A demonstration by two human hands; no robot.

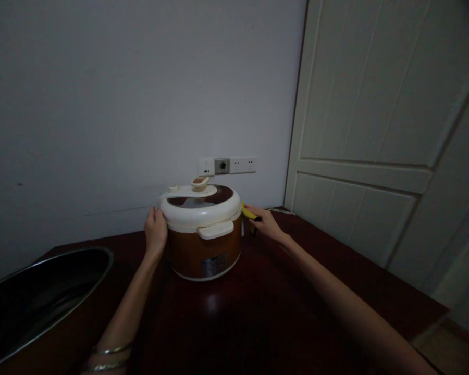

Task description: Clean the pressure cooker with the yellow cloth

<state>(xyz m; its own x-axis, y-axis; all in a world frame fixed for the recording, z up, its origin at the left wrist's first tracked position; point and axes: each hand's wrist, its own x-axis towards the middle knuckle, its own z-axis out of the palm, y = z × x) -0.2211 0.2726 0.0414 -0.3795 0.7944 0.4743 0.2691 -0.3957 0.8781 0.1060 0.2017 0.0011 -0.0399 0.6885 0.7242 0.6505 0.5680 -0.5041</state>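
Red tabletop [211,325], cooker [203,252] between left fingers [152,216], right fingers [259,212]

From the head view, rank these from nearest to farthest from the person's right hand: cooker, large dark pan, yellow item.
Measured from the right hand:
1. Yellow item: in that hand's grip, at the fingers.
2. Cooker: just to the hand's left.
3. Large dark pan: far left, beyond the cooker and left forearm.

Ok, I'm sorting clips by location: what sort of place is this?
Probably a room in a home, perhaps a kitchen: a round white-and-brown lidded cooker stands on a glossy dark-red tabletop, near white rectangular wall sockets.
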